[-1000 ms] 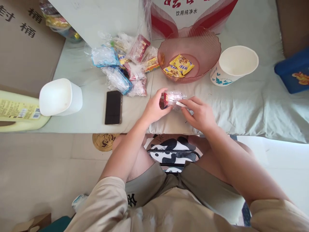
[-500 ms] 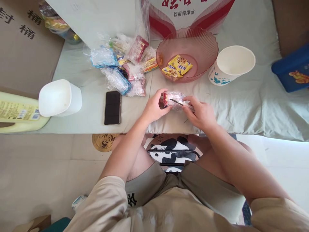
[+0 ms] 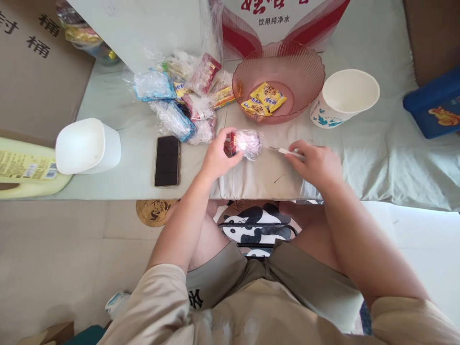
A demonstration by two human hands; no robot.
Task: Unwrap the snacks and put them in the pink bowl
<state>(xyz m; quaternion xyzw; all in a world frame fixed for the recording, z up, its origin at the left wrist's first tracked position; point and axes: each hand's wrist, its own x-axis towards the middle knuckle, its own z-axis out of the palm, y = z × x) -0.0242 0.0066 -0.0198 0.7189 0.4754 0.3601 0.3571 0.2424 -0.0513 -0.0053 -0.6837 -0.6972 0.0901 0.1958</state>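
Observation:
My left hand (image 3: pixel 221 153) is closed on the left end of a small plastic-wrapped snack packet (image 3: pixel 247 144), red at that end. In my right hand (image 3: pixel 314 163) is a small knife (image 3: pixel 287 152) with a white handle; its thin blade points left toward the packet, a short gap away. Just beyond the hands stands a pink ribbed bowl (image 3: pixel 305 62) holding a few yellow snack packets (image 3: pixel 268 97). Left of the bowl lies a pile of plastic-wrapped packets (image 3: pixel 176 117) in blue, red and yellow.
A black phone (image 3: pixel 167 161) lies left of my hands, with a white container (image 3: pixel 88 148) and a pale yellow jug (image 3: pixel 32 167) farther left. On the right are a paper cup (image 3: pixel 345 98) and a blue box (image 3: pixel 436 105). A red-and-white carton (image 3: pixel 280 21) stands behind the bowl.
My hands have drawn apart. The left moved slightly left with the wrapped packet; the right moved to the right with the knife, whose blade has come away from the wrapper.

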